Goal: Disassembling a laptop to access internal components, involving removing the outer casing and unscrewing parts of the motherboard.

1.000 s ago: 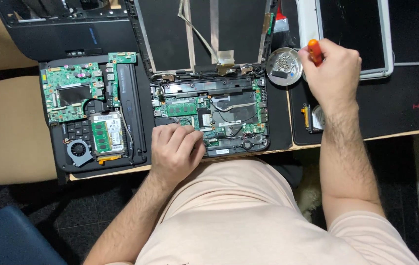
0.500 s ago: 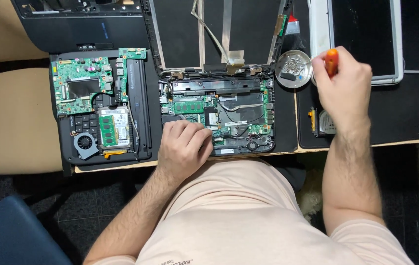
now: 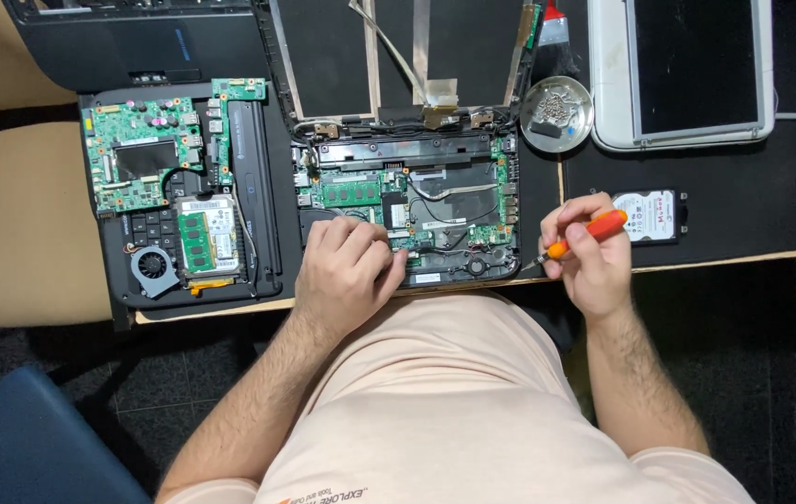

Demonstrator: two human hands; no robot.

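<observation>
Two hands worked at an opened laptop point(image 3: 417, 219) that lay on the counter point(image 3: 725, 201) straight ahead of the person, its bared boards and cables facing up and its screen lid folded back flat beyond it.

The left hand point(image 3: 347, 271) rested on the laptop's near left corner, knuckles up, its fingers point(image 3: 381, 259) curled down onto the parts just below the green memory stick point(image 3: 351, 192). Whether they pinched anything could not be told, since the hand covered that spot.

The right hand point(image 3: 594, 261) hovered just off the laptop's near right corner, closed around a small orange screwdriver point(image 3: 585, 234). The handle pointed up and to the right, and the thin metal tip slanted down to the left, close to the laptop's right edge; contact could not be judged.

Just beyond the right hand lay a bare hard drive point(image 3: 648, 215) on the black mat. Farther back stood a round metal dish point(image 3: 556, 113) with small screws in it, beside the laptop's far right corner, and to the right of it lay a white-framed panel point(image 3: 683, 70).

To the left of the laptop, well apart from both hands, sat a second opened base point(image 3: 183, 196) with a green board, a memory stick and a small round fan point(image 3: 151, 266).
</observation>
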